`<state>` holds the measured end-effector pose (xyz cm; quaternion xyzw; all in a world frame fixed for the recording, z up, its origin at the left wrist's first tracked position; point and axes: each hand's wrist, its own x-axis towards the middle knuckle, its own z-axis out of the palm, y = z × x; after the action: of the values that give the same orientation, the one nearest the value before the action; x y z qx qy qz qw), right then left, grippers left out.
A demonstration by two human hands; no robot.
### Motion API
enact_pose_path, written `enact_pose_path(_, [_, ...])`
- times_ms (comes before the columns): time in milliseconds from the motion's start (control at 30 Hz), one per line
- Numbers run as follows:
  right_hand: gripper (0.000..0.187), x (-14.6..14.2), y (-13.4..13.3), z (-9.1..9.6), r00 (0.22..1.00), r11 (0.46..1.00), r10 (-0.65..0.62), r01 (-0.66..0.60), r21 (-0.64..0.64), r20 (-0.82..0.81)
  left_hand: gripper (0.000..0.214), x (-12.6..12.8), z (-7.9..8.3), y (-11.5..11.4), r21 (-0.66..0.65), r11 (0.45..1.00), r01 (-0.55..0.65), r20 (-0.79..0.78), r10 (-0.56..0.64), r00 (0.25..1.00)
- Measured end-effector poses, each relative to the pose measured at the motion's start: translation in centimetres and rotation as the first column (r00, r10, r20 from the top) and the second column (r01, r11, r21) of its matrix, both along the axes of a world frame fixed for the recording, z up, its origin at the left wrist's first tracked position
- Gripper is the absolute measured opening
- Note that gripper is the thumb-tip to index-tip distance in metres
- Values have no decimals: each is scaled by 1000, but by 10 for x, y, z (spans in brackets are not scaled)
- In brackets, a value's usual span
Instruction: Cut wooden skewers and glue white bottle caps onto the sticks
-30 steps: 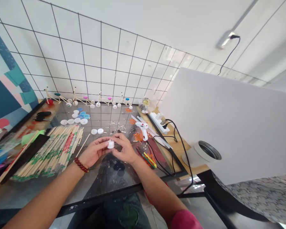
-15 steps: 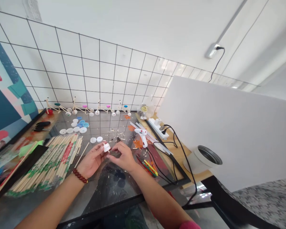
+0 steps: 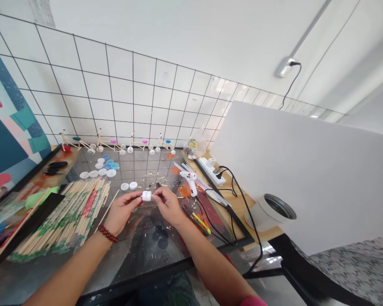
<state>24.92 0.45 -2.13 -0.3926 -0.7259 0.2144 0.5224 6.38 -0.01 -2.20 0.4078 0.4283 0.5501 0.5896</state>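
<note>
Between my two hands is a pair of white bottle caps (image 3: 146, 196) joined face to face, with a thin stick end showing at each side. My left hand (image 3: 123, 209) pinches the left end; a dark red bead bracelet is on that wrist. The fingertips of my right hand (image 3: 167, 205) pinch the stick end on the right. Two loose white caps (image 3: 133, 185) lie on the glass tabletop just beyond. A single thin stick (image 3: 110, 208) lies left of my left hand. Small wood scraps are scattered past my fingers.
Bundled wooden chopsticks (image 3: 73, 208) lie at left, blue and white caps (image 3: 111, 173) behind them. Small stick tricycles (image 3: 137, 143) stand along the grid. At right are a white glue gun (image 3: 190, 182), a yellow cutter (image 3: 201, 223), glue sticks (image 3: 210, 191), a power strip (image 3: 212, 171) and cables.
The joined caps have tipped onto their side, and the right hand has closed on the stick end at their right. Both hands have come level with each other.
</note>
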Motion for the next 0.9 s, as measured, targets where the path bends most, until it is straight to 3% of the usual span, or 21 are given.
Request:
enact_pose_path(200, [11, 1, 0, 0, 999, 999, 42, -42, -34, -5, 40, -3, -9, 5, 91, 996, -23, -233, 44, 971])
enact_pose_path(433, [10, 2, 2, -4, 998, 992, 46, -50, -119, -34, 33, 1, -9, 0, 129, 987, 97, -356, -45, 933])
enact_pose_path(633, [8, -1, 0, -9, 998, 972, 59, -62, -228, -22, 26, -2, -17, 2, 200, 978, 62, -449, 35, 893])
enact_pose_path(767, [7, 0, 4, -12, 996, 951, 50, -71, -301, -79, 26, 0, -13, 0, 170, 985, 33, -403, 39, 914])
enact_pose_path(900, [9, -1, 7, -13, 985, 939, 61, -112, -325, -163, 42, 3, -4, -3, 120, 992, 30, -219, -3, 976])
